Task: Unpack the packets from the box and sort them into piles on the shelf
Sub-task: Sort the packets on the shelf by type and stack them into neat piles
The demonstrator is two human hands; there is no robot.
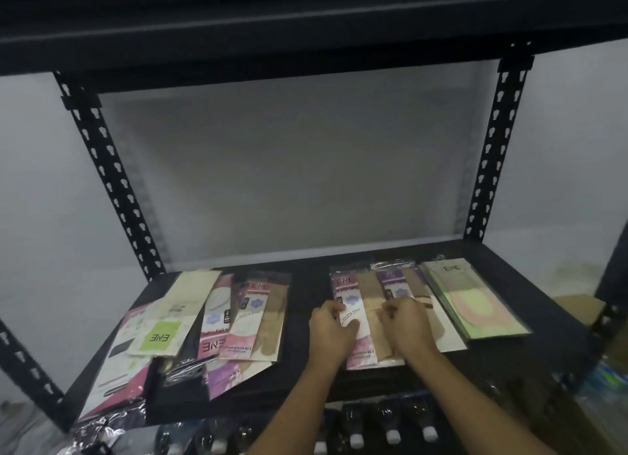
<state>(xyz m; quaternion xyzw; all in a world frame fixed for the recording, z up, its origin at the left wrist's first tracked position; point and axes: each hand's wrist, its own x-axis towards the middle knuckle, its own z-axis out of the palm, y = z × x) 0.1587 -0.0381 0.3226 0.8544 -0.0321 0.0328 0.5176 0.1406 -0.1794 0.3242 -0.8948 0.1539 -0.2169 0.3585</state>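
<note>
Packet (364, 303), left hand (331, 334) gripping, right hand (407, 325) pinching

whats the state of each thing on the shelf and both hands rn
left hand, gripping left edge of pink packet
right hand, fingers curled on the same packet
pink packet, flat on the shelf, held
green pile, neatly stacked, untouched
left packets, loose overlapping jumble
</note>
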